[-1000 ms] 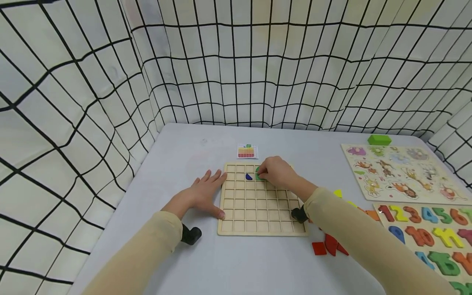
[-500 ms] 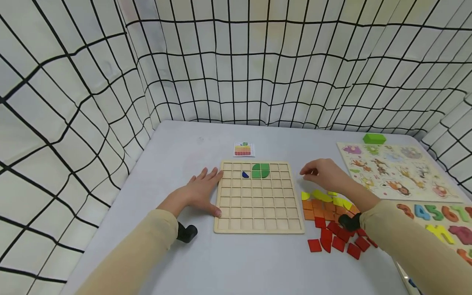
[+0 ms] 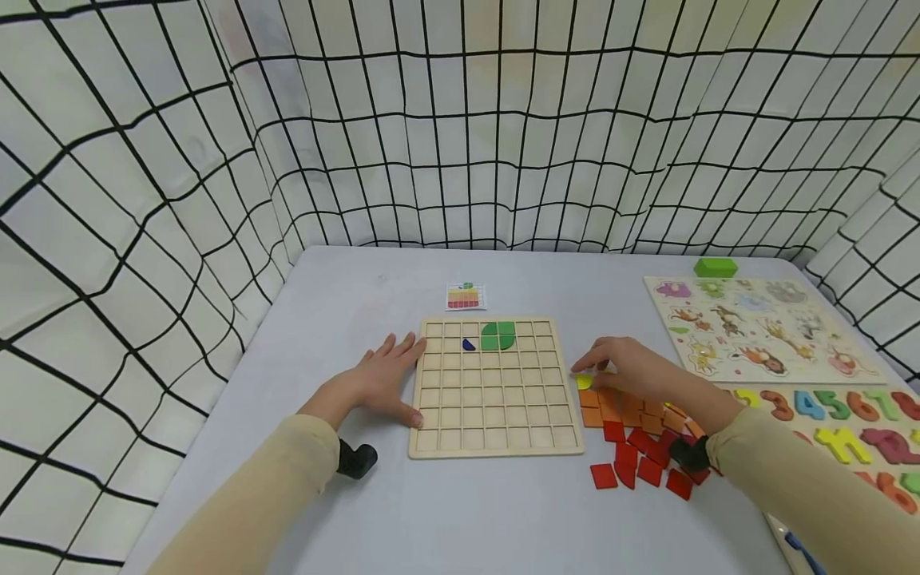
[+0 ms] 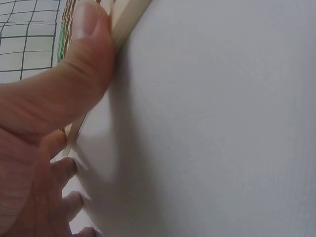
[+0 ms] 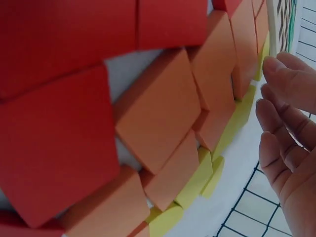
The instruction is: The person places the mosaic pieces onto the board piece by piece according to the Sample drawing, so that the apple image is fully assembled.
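My left hand [image 3: 374, 382] lies spread along the left side of a wooden grid board [image 3: 496, 395]. Its thumb [image 4: 84, 64] rests against the board's edge in the left wrist view. Green quarter-round and square pieces [image 3: 489, 342] form a leaf-like shape in the upper cells, with a small dark blue piece [image 3: 469, 344] to their left. My right hand [image 3: 632, 369] hovers at the yellow pieces [image 3: 584, 382] right of the board, fingers loosely bent, holding nothing visible. Orange tiles [image 5: 158, 113] and red tiles [image 5: 54, 143] lie below it.
A small pattern card [image 3: 465, 296] lies behind the board. On the right are an animal puzzle [image 3: 762, 331], a number and letter puzzle [image 3: 837, 435] and a green block [image 3: 715, 267]. Black netting [image 3: 467, 144] surrounds the white table [image 3: 345, 287].
My right hand has left the green pieces on the board and moved right, then down to the yellow pieces. The green shape is now uncovered. My left hand stays on the board's side.
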`<state>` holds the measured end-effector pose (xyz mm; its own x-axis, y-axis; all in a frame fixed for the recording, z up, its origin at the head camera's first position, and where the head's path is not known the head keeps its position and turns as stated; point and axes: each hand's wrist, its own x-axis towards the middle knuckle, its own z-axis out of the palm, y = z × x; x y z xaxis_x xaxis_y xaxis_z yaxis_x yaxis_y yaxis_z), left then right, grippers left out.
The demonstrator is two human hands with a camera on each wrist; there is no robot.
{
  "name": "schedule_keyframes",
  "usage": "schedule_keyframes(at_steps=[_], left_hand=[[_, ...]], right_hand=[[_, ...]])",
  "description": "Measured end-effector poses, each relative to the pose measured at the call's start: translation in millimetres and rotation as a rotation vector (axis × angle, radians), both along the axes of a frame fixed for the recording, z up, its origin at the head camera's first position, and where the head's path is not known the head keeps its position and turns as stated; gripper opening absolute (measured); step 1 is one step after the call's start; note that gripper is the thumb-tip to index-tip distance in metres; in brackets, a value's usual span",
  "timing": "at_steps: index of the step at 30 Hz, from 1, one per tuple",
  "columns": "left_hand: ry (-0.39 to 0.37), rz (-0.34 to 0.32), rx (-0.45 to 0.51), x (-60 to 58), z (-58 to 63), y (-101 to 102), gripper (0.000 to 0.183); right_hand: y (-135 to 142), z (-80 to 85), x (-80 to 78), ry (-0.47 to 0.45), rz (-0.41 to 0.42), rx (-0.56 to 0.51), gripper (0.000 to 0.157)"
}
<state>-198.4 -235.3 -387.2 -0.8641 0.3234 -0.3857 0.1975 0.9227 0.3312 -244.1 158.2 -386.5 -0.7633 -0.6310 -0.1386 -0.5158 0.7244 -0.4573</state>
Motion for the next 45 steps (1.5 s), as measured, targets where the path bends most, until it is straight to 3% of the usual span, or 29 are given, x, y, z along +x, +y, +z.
schedule_keyframes(at_steps=[5,11,16,21,24,29,36,45], left_hand=[[-0.001,0.007,0.007,1.7,-2.4,-2.9,0.124],[-0.004,0.008,0.013,2.3,-2.1,-4.2,0.124],[-0.003,0.005,0.014,1.7,-0.3,-4.3,0.125],[-0.005,0.001,0.020,1.9,1.2,-2.6,0.124],[-0.010,0.004,0.017,1.7,1.2,-2.0,0.125],[-0.014,0.010,0.008,2.8,1.2,-2.6,0.126],[-0.016,0.007,0.012,5.1,2.5,-3.2,0.125],[-0.015,0.009,0.027,6.2,4.4,-4.5,0.124]], right_hand=[[-8.7,-1.2,0.0,0.017,0.030,0.036,0.023],[-13.7,1.0,2.1,0.045,-0.027,0.048,0.014],[-26.1,5.5,-1.5,0.092,-0.022,-0.077,0.018],[-62.6,6.1,-7.1,0.069,-0.011,-0.218,0.010],[-94.1,5.1,-9.7,0.008,-0.054,-0.246,0.004],[-143.7,-0.3,-15.9,-0.066,-0.078,-0.286,0.006],[-188.9,-1.3,-20.5,-0.074,-0.025,-0.283,0.006],[-215.3,-0.7,-24.3,-0.094,0.010,-0.201,0.006]])
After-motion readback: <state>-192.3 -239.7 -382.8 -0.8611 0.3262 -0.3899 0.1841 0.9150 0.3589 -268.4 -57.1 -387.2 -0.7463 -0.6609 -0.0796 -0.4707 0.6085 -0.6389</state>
